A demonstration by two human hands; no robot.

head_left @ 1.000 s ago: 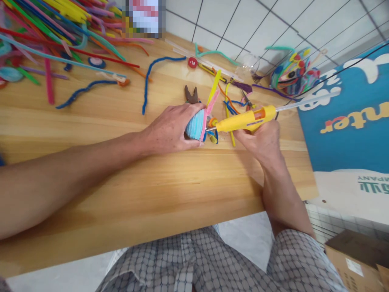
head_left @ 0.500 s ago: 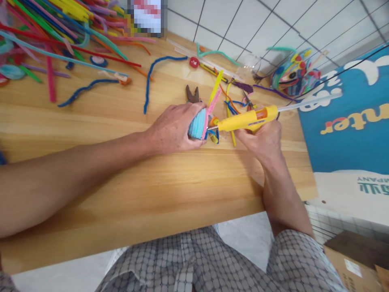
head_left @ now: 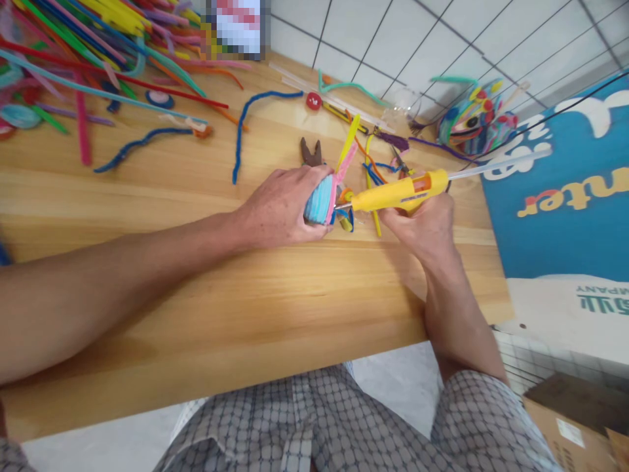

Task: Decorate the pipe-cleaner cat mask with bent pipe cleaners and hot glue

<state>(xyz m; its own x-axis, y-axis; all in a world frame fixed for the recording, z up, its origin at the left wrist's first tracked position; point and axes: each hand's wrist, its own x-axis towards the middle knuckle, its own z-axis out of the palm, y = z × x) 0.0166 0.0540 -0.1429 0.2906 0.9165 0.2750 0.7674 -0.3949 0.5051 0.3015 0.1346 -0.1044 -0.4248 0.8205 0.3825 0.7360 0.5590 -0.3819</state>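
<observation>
My left hand (head_left: 289, 206) is wrapped round a small craft piece (head_left: 320, 200) covered in light-blue pipe cleaner, with a pink band along its right edge. A yellow pipe cleaner (head_left: 349, 141) and a pink one (head_left: 346, 162) stick out from its top. In my right hand (head_left: 422, 223) is a yellow hot glue gun (head_left: 400, 195), its metal tip at the pink edge of the piece. A clear glue stick (head_left: 501, 161) juts from the gun's back end. Whether the tip touches the piece, I cannot tell.
Colourful pipe cleaners (head_left: 113, 59) lie heaped at the far left. Beyond my left hand is a brown clip-like tool (head_left: 311, 152). A utility knife (head_left: 341, 115), a red round thing (head_left: 313, 101) and a finished-looking colourful figure (head_left: 476, 121) sit near the tiled wall. A dark cable (head_left: 555, 111) crosses the right side.
Almost nothing differs. Both hands, the craft piece and the glue gun keep their places, apart from a very slight shift of my right hand.
</observation>
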